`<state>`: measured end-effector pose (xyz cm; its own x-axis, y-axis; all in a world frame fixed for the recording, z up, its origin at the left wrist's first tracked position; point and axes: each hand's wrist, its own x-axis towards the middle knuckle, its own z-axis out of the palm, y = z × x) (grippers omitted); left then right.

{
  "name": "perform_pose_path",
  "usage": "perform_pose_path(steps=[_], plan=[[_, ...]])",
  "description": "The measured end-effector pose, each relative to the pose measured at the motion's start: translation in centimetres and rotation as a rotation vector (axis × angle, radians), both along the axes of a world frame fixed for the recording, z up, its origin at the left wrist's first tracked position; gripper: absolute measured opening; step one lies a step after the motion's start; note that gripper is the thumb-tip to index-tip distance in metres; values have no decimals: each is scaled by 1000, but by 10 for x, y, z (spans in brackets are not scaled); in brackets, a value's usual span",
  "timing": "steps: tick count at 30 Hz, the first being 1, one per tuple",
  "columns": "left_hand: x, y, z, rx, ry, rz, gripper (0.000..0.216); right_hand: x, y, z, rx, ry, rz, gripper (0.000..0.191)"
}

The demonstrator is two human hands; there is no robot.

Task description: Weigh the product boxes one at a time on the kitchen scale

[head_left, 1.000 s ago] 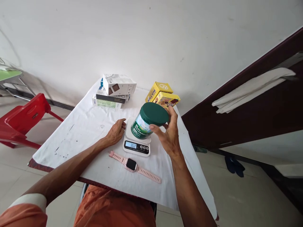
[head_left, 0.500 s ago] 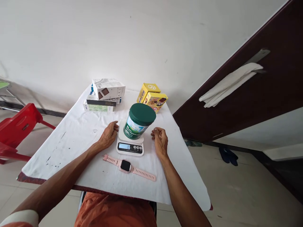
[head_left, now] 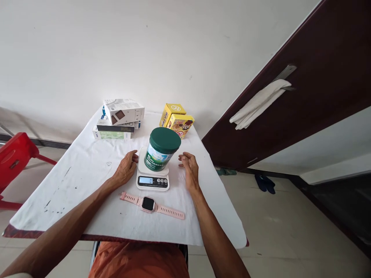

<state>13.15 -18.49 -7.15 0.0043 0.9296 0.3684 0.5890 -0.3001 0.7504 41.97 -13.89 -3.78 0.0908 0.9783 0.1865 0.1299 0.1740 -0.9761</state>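
Note:
A green tub [head_left: 159,156] with a dark green lid stands upright on a white digital kitchen scale [head_left: 153,182], whose lit display reads 0. My left hand [head_left: 126,168] rests on the cloth at the scale's left side, fingers loosely bent and holding nothing, the tips close to its edge. To the right of the tub is my right hand [head_left: 189,168], empty, with its fingers apart and pointing toward the tub. I cannot tell whether the fingertips touch it. A pink smartwatch [head_left: 148,204] lies face up, strap stretched out, in front of the scale.
Several stacked boxes [head_left: 123,112] sit at the table's back left. Two yellow boxes [head_left: 181,124] stand behind the tub. A white cloth covers the table [head_left: 95,166], which meets the wall. A red chair [head_left: 17,162] is at left, a dark door [head_left: 278,116] at right.
The view has turned slightly right, so everything appears farther left. My right hand's fingers have spread out a little. The tub, scale and watch keep their places on the table.

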Motion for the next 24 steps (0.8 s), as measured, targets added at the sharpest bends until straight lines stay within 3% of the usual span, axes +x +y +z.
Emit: perform_pose_path(steps=[5, 7, 10, 14, 18, 24], plan=[[1, -1, 2, -17, 0, 5, 52, -24, -13, 45, 208, -47, 266, 105], [1, -2, 4, -21, 2, 7, 51, -40, -15, 59, 229, -99, 295, 115], [0, -2, 6, -29, 8, 8, 50, -64, -15, 68, 229, -143, 222, 117], [0, -2, 5, -24, -3, 0, 50, -75, -12, 61, 224, -137, 125, 108], [0, -1, 2, -20, -13, 2, 50, -55, 2, 60, 221, -74, 47, 96], [0, 0, -1, -31, -5, 8, 52, -9, 64, 61, 191, -203, -268, 97]])
